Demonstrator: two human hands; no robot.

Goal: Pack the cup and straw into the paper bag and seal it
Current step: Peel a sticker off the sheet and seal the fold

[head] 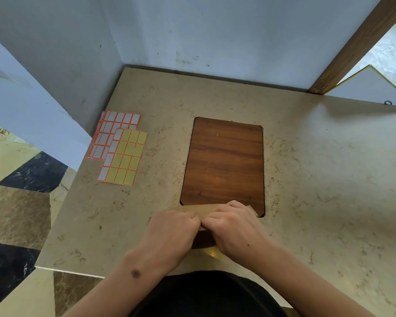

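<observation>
A brown paper bag (204,210) stands at the near edge of the counter, and only its folded top strip shows. My left hand (173,232) and my right hand (234,225) sit side by side on that fold, knuckles touching, fingers curled down over the paper. Both hands cover most of the bag. The cup and the straw are not visible; whether they are inside the bag I cannot tell.
Sheets of orange-edged and yellow label stickers (121,147) lie at the counter's left. A dark wooden panel (224,163) is set into the beige stone counter (318,179) just beyond the bag. White walls close the back and left; the counter's left edge drops to a patterned floor.
</observation>
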